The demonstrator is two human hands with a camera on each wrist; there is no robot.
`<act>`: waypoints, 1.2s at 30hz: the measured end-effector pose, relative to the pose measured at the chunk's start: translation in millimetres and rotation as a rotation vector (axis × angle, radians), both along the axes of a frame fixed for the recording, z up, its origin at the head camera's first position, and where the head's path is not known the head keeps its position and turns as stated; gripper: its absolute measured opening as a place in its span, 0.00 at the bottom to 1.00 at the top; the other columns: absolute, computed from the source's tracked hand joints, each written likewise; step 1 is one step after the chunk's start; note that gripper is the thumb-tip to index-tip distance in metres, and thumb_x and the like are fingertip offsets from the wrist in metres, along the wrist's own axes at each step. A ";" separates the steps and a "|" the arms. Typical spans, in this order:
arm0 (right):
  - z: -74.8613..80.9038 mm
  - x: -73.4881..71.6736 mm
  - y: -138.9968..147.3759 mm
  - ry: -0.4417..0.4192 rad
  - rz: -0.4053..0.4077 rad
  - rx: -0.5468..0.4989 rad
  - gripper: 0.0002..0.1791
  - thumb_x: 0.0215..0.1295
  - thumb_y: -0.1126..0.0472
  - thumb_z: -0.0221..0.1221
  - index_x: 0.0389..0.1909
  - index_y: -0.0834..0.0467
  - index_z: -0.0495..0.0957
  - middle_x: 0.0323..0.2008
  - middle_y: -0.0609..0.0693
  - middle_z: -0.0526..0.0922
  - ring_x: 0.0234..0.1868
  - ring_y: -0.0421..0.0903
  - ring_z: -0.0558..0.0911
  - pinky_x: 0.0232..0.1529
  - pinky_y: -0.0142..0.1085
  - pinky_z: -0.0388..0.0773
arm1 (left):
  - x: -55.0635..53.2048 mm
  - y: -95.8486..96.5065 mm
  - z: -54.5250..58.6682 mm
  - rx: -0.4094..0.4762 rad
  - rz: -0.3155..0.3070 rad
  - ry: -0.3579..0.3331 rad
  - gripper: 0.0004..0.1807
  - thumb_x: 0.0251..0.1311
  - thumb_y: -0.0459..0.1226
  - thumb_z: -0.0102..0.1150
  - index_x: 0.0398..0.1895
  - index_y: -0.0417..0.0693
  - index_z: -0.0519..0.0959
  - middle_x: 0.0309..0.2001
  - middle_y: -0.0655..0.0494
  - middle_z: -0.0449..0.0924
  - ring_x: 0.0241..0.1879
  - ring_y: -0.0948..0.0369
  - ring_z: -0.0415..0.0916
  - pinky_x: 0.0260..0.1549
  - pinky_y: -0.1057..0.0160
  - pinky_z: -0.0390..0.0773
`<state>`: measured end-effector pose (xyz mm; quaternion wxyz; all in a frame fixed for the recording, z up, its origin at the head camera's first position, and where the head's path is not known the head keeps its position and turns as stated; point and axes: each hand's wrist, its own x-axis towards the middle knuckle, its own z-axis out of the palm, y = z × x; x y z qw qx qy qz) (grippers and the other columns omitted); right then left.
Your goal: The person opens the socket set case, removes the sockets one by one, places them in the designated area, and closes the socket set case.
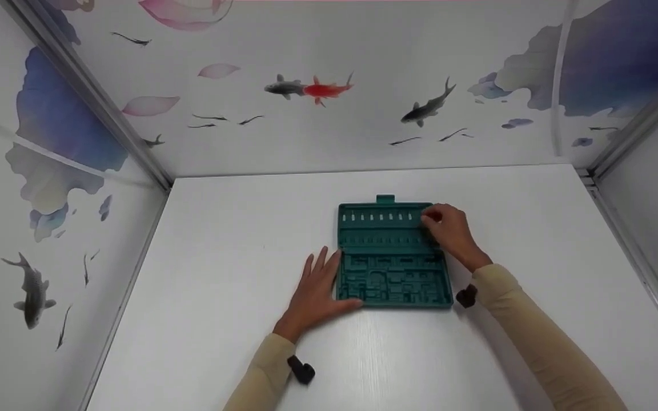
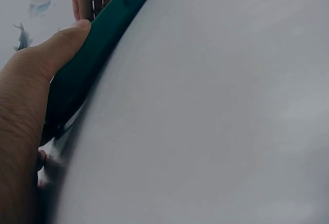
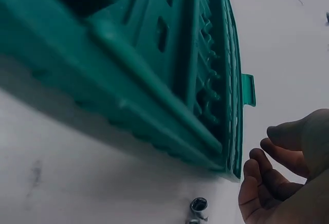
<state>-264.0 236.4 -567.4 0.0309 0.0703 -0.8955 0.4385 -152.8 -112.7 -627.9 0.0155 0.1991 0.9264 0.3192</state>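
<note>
A green moulded plastic case (image 1: 389,249) lies opened out flat, with shaped recesses in its near half and a row of small light marks along its far half. My left hand (image 1: 319,291) has its fingers spread beside the left edge, and its thumb (image 2: 72,41) rests on the near rim. At the far right corner is my right hand (image 1: 449,228), fingers loosely bent. The right wrist view shows no object between its fingertips. A small shiny metal socket (image 3: 199,205) is on the white surface near that hand.
The case stands on a white table (image 1: 237,245). A latch tab (image 1: 385,198) sticks out from its far edge. Printed wall panels (image 1: 363,137) with fish and petals enclose the table at the back and sides.
</note>
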 end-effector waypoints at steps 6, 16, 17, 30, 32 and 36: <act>-1.1 -9.5 -14.5 0.025 0.088 0.050 0.14 0.79 0.69 0.63 0.57 0.74 0.85 0.55 0.69 0.84 0.57 0.64 0.82 0.61 0.61 0.80 | 1.5 -0.8 -0.7 -0.020 0.003 -0.001 0.68 0.59 0.78 0.63 0.92 0.52 0.50 0.91 0.47 0.46 0.90 0.49 0.37 0.86 0.41 0.40; -7.2 -20.9 -19.1 0.024 0.128 0.141 0.11 0.79 0.71 0.61 0.51 0.77 0.85 0.49 0.71 0.82 0.52 0.64 0.80 0.57 0.61 0.78 | 1.3 0.7 -1.8 -0.022 0.003 0.002 0.68 0.59 0.79 0.62 0.92 0.52 0.50 0.90 0.46 0.46 0.90 0.49 0.38 0.86 0.41 0.40; -7.1 -21.2 -18.9 0.025 0.133 0.153 0.11 0.79 0.71 0.61 0.50 0.77 0.85 0.47 0.71 0.82 0.50 0.62 0.80 0.55 0.60 0.78 | 1.1 0.6 -1.6 -0.021 0.002 0.002 0.68 0.59 0.79 0.62 0.92 0.52 0.50 0.90 0.46 0.46 0.90 0.49 0.38 0.86 0.41 0.40; -7.7 -24.9 -21.8 -0.131 0.081 0.080 0.21 0.81 0.70 0.58 0.68 0.77 0.78 0.68 0.74 0.77 0.70 0.69 0.76 0.73 0.64 0.73 | 0.7 -0.9 -0.4 -0.006 -0.005 0.008 0.69 0.59 0.79 0.63 0.92 0.53 0.49 0.91 0.47 0.45 0.90 0.49 0.37 0.86 0.41 0.40; -7.7 -24.4 -21.6 -0.168 0.058 0.047 0.22 0.81 0.70 0.57 0.70 0.76 0.77 0.70 0.73 0.76 0.72 0.68 0.75 0.74 0.63 0.72 | 0.7 -0.6 -0.4 -0.006 -0.004 0.010 0.68 0.59 0.79 0.63 0.92 0.53 0.50 0.90 0.47 0.46 0.90 0.48 0.38 0.86 0.40 0.41; -6.6 -21.8 -22.3 -0.213 0.021 -0.006 0.22 0.81 0.69 0.57 0.71 0.74 0.76 0.71 0.72 0.73 0.73 0.67 0.72 0.75 0.62 0.71 | 1.0 -0.3 -0.8 -0.010 0.006 0.006 0.68 0.59 0.79 0.63 0.92 0.52 0.51 0.90 0.46 0.47 0.90 0.47 0.38 0.86 0.39 0.42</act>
